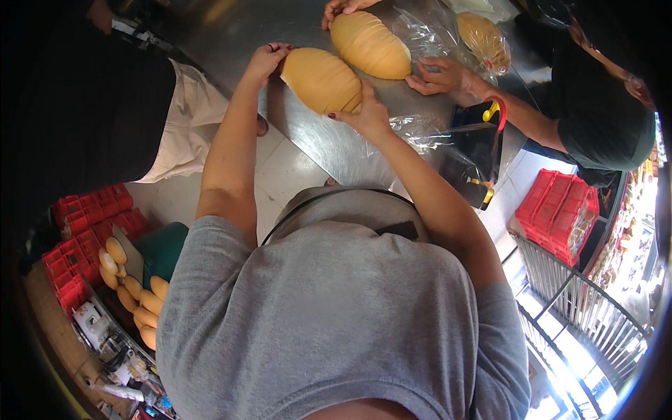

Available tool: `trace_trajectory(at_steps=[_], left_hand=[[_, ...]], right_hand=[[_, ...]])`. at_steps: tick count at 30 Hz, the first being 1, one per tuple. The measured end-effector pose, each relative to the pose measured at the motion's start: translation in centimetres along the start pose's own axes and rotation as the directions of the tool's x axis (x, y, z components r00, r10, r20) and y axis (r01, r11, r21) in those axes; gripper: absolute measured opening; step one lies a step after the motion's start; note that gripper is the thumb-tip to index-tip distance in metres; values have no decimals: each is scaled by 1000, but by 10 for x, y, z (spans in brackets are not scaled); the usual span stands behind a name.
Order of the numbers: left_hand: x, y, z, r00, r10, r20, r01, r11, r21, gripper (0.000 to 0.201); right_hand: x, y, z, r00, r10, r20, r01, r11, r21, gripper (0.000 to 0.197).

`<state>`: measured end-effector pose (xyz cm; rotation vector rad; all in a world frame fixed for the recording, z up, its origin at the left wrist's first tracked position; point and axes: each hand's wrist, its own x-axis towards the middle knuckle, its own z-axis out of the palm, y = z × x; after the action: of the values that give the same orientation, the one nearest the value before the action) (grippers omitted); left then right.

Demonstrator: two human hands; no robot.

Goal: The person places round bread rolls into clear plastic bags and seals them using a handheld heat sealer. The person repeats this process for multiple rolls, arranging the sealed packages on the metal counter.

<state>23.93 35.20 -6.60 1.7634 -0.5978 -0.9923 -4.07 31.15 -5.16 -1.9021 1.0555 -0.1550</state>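
A golden loaf of sliced bread [320,80] is held between my two hands at the near edge of the steel table [297,136]. My left hand [267,64] grips its left end, while my right hand [367,115] has its fingers around the right end. Just beyond it, a second sliced loaf [369,44] lies between a co-worker's hands [441,75]. Crumpled clear plastic bags [420,133] rest beside my right wrist. Farther right on the table is a loaf in a clear bag [483,42].
A black container with yellow clips [465,164] is at the table's right edge. Another person in light trousers [189,126] stands at my left. Red crates [553,210] are stacked on the right, with more red crates [77,262] and several bread rolls [145,304] at lower left.
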Motion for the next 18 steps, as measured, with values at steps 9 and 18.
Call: trace_trajectory(at_steps=[9,18], left_hand=[[8,-14,-3,999,21,33,-19,998,-57,34],[7,-12,-3,999,-8,47,12,996,-93,33]], right_hand=[[-9,4,5,989,63,-132,-73,995,-71,94],[-15,6,7,976,82,-199,-80,997,20,84]])
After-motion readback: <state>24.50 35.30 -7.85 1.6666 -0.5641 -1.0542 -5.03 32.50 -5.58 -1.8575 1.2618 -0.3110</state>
